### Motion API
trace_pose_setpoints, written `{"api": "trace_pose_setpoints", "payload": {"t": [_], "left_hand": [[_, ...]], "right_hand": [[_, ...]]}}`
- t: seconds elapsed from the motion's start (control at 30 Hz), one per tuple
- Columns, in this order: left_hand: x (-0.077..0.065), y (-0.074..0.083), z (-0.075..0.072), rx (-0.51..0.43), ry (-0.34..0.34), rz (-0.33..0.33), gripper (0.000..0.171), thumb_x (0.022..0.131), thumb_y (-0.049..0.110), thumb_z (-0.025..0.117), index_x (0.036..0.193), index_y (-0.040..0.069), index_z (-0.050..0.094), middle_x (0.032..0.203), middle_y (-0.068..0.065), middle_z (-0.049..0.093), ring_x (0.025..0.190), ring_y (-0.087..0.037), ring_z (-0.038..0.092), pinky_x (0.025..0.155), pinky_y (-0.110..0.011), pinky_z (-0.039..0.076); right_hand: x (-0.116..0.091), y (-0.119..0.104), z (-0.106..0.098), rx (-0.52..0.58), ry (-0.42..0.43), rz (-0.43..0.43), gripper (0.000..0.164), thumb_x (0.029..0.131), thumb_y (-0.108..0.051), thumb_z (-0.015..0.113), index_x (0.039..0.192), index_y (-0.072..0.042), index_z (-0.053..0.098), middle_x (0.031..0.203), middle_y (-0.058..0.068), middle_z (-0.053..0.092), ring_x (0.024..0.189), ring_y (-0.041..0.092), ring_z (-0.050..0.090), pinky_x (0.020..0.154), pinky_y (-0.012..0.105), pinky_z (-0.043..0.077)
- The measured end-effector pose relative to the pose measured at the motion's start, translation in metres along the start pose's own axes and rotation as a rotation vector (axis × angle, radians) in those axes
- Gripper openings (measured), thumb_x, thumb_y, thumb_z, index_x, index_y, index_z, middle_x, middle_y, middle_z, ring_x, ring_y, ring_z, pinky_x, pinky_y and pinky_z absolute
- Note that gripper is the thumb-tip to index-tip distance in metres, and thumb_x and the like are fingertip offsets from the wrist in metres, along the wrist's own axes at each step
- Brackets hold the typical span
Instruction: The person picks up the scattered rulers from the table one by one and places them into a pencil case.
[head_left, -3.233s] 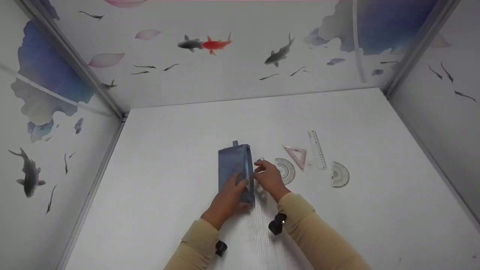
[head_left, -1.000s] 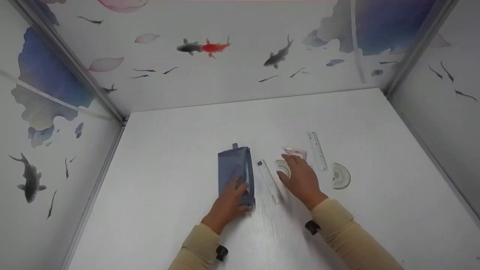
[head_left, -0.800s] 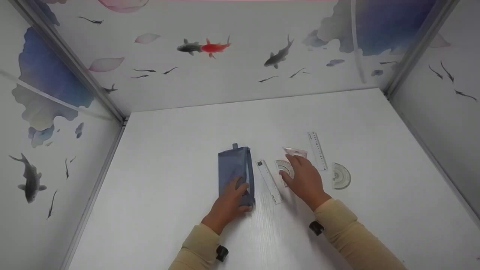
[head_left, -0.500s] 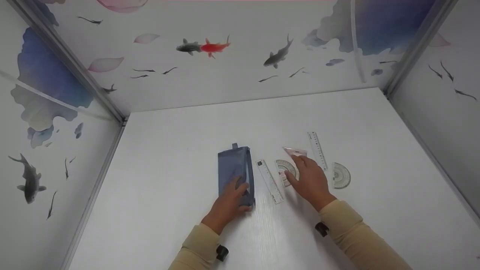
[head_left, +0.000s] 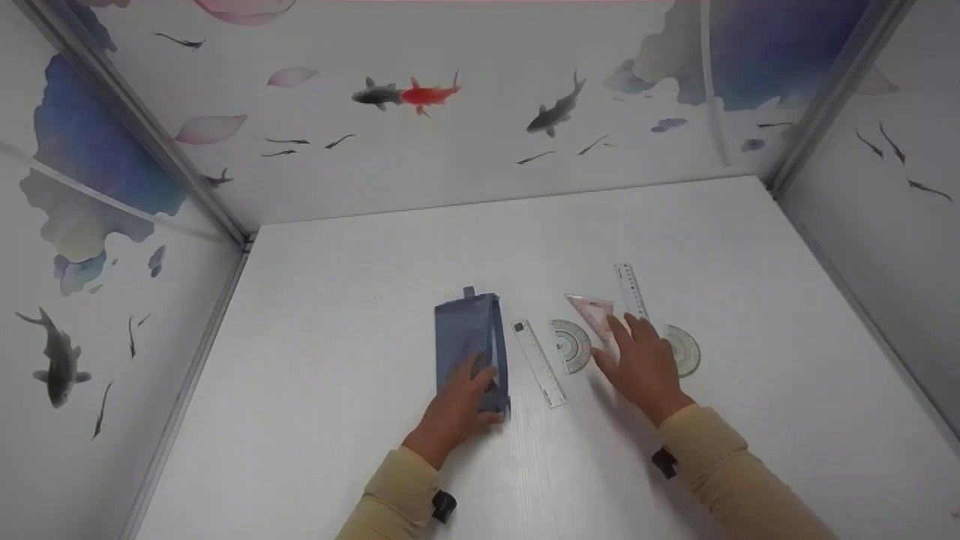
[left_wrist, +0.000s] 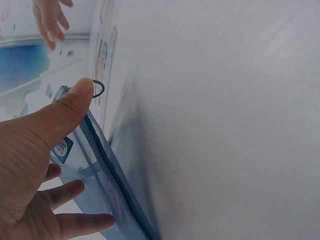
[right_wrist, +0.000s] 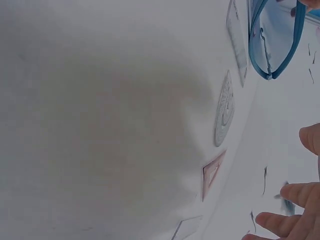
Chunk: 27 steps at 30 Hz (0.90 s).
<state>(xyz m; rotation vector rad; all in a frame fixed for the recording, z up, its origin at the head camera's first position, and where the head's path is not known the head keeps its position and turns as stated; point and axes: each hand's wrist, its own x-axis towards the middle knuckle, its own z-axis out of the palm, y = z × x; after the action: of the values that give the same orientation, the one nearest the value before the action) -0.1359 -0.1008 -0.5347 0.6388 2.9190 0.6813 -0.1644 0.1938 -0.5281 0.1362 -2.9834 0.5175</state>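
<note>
In the head view my left hand (head_left: pixel 454 405) holds the near end of a blue mesh pencil case (head_left: pixel 461 326). Its thumb (left_wrist: pixel 82 90) lies at the end by the zipper ring (left_wrist: pixel 99 89), and its fingers spread over the mesh. The case's mouth gapes in the right wrist view. My right hand (head_left: pixel 641 367) hovers with loose fingers and holds nothing. Under its fingertips are a pink set square (head_left: pixel 589 304) and a clear ruler (head_left: pixel 628 285), its lower part hidden. To the left lie a protractor (head_left: pixel 576 341) and another ruler (head_left: pixel 538 364). A second protractor (head_left: pixel 686 349) is partly covered.
Everything rests on a white tabletop (head_left: pixel 337 337). White panels painted with fish (head_left: pixel 555 112) and petals border its back and sides. A small black camera (head_left: pixel 665 463) is strapped at the right sleeve, another (head_left: pixel 444 506) at the left.
My right hand has moved rightward from beside the pencil case, across the near protractor and set square, uncovering them and the left ruler. My left hand keeps its place on the case.
</note>
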Motion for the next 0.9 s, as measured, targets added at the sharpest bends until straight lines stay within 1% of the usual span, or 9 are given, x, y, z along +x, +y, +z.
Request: {"api": "trace_pose_setpoints", "payload": {"t": [0.23, 0.47, 0.63, 0.9], "left_hand": [[0.000, 0.000, -0.001, -0.014, 0.003, 0.004, 0.070, 0.075, 0.032, 0.081, 0.135, 0.013, 0.050, 0.149, -0.019, 0.033, 0.134, -0.040, 0.037, 0.092, -0.046, 0.050], [0.001, -0.001, 0.001, -0.002, 0.006, 0.010, 0.071, 0.074, 0.033, 0.081, 0.135, 0.013, 0.050, 0.149, -0.018, 0.034, 0.134, -0.039, 0.038, 0.094, -0.045, 0.049], [0.000, -0.001, 0.002, -0.001, 0.011, 0.012, 0.071, 0.074, 0.033, 0.081, 0.135, 0.013, 0.050, 0.148, -0.018, 0.034, 0.134, -0.039, 0.039, 0.092, -0.045, 0.050], [0.000, -0.001, 0.003, -0.036, -0.024, -0.018, 0.073, 0.076, 0.031, 0.081, 0.137, 0.014, 0.047, 0.151, -0.017, 0.030, 0.137, -0.038, 0.034, 0.090, -0.045, 0.051]], "right_hand": [[-0.001, 0.010, 0.002, -0.006, -0.027, 0.033, 0.065, 0.094, -0.039, 0.057, 0.144, 0.000, 0.040, 0.143, 0.030, 0.039, 0.133, 0.047, 0.034, 0.100, 0.066, 0.032], [-0.002, 0.022, 0.002, 0.006, -0.063, 0.082, 0.069, 0.093, -0.039, 0.057, 0.145, 0.002, 0.037, 0.144, 0.032, 0.036, 0.134, 0.049, 0.030, 0.101, 0.069, 0.028], [-0.003, 0.031, 0.003, -0.004, -0.072, 0.098, 0.070, 0.093, -0.039, 0.057, 0.145, 0.002, 0.035, 0.143, 0.033, 0.035, 0.133, 0.050, 0.030, 0.099, 0.070, 0.029], [-0.001, 0.045, 0.004, 0.017, -0.097, 0.130, 0.072, 0.093, -0.042, 0.056, 0.146, 0.002, 0.034, 0.144, 0.033, 0.033, 0.133, 0.050, 0.028, 0.101, 0.070, 0.026]]}}
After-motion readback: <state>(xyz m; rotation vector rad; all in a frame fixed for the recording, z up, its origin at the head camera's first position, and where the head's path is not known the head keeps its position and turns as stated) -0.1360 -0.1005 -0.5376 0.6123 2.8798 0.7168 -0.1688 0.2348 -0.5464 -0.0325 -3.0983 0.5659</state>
